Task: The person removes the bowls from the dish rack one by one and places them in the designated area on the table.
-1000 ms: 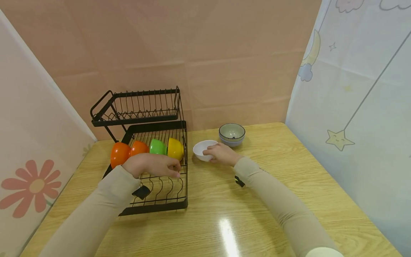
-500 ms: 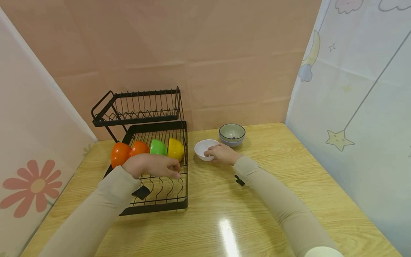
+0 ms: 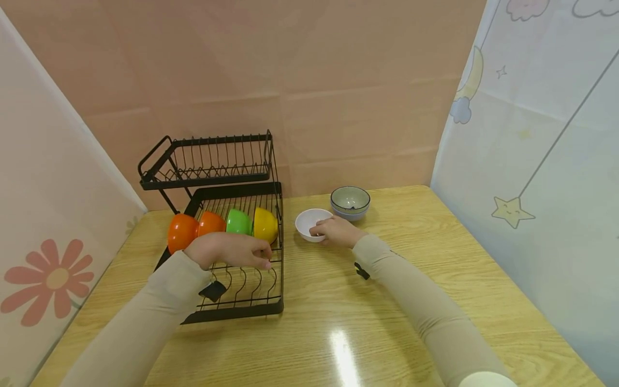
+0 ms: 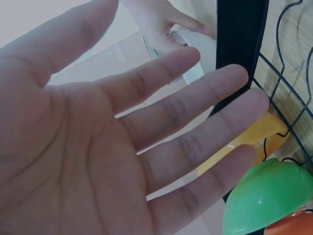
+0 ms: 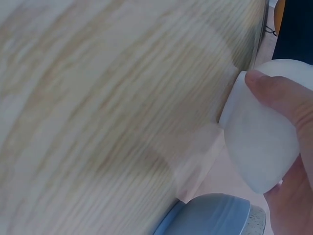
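Note:
A small white bowl stands right of the dish rack, and my right hand pinches its near right rim. In the right wrist view the thumb lies against the outside of the white bowl, with other fingers over its rim. My left hand hovers over the lower tier of the black dish rack, holding nothing. Its fingers are extended in the left wrist view. Behind it, a yellow bowl, a green bowl and two orange bowls stand on edge in the rack.
Two nested bowls, the upper one a grey bowl with a dark rim, stand just behind and right of the white bowl. The rack's upper tier overhangs the back left. A wood-grain table lies beneath, with fabric walls around it.
The white bowl has shifted slightly right and back with my right hand still gripping it. My left hand has stayed in place over the rack.

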Available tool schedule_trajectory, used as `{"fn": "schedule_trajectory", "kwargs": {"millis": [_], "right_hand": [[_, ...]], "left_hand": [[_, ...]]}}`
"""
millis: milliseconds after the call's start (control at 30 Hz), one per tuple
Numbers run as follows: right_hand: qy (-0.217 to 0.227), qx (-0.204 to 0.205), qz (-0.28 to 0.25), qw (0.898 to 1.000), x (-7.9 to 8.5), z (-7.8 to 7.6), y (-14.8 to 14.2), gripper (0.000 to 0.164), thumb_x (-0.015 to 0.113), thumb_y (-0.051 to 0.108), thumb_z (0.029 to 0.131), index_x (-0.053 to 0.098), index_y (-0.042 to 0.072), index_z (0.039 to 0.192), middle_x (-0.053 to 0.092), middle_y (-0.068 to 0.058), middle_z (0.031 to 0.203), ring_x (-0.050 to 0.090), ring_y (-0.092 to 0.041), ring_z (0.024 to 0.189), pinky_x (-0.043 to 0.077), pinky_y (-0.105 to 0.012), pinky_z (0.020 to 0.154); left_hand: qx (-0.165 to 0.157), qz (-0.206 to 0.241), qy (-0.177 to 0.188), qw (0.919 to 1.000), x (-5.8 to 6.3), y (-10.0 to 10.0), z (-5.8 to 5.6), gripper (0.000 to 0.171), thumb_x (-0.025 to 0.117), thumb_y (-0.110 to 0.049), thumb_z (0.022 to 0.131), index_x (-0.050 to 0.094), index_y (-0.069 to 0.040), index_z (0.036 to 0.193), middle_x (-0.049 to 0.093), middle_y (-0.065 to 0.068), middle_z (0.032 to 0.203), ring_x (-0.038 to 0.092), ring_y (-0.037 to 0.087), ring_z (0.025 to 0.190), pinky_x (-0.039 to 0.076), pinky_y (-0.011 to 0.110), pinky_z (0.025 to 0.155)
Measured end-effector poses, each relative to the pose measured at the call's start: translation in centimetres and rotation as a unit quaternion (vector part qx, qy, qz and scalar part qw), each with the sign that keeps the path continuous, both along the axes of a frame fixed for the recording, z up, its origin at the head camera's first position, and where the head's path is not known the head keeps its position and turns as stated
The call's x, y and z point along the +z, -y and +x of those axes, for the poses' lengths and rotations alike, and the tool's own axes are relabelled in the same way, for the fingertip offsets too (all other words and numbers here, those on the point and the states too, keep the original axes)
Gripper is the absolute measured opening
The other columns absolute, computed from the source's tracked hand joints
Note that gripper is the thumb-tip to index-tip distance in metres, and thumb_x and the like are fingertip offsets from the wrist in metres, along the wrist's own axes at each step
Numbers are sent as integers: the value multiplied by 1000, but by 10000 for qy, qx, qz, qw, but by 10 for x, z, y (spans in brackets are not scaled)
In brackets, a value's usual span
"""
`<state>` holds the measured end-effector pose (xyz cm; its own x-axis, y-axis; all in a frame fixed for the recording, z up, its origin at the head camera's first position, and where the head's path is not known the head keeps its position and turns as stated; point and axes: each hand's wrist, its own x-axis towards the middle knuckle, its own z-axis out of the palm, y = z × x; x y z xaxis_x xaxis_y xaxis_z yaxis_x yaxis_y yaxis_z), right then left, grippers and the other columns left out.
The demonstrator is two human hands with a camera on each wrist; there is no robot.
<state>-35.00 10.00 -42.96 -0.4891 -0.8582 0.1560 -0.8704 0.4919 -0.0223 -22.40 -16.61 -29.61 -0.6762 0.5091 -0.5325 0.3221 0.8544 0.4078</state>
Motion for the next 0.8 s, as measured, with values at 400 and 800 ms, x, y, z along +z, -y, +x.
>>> {"fn": "schedule_trajectory", "kwargs": {"millis": [400,800], "right_hand": [[77,-34,39,10000,-1,-1,0,21,75,20,77,55,21,83,48,9,73,43,-10,70,37,-28,67],[773,-608,-488,9940,18,8,-7,45,80,27,72,56,21,110,60,2,100,57,-14,89,45,-32,78]], "left_hand": [[-84,-23,-16,10000,0,0,1,38,54,-43,91,54,-17,120,57,0,113,52,19,105,42,43,91],[23,82,90,9999,2,-2,2,38,54,-44,91,54,-20,119,56,-1,114,51,19,106,41,45,91]]}}
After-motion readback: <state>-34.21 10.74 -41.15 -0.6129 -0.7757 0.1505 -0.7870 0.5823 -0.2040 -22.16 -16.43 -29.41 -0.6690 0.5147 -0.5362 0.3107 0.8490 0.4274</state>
